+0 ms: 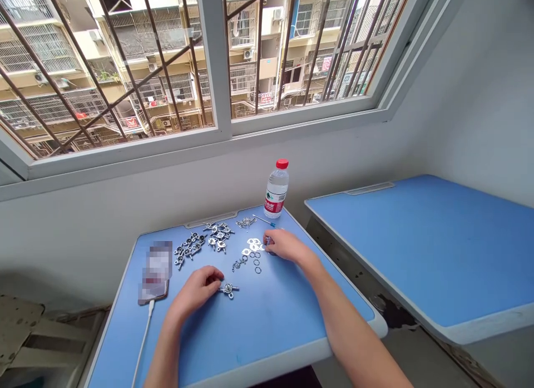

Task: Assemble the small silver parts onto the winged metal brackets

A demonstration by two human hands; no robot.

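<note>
On the near part of the blue desk [275, 315] lies a small silver metal fitting [228, 288] with a round centre, side stubs and a ring-shaped lug. My left hand [199, 289] is closed, its fingertips gripping the fitting's left stub. Farther back, my right hand [284, 245] reaches down with its fingers drawn together at the edge of some flat silver plates [254, 244]. What those fingers hold, if anything, is hidden. Close to it are several thin rings [257, 262] and a small heap of tiny metal parts [239, 263].
More metal fittings [189, 247] form two clusters at the back left. Small screws [246, 222], a blue-handled screwdriver [269, 222] and a water bottle [276, 190] occupy the back. A phone [155, 272] with a white cable [144, 343] lies left. Another blue desk [421, 249] stands right.
</note>
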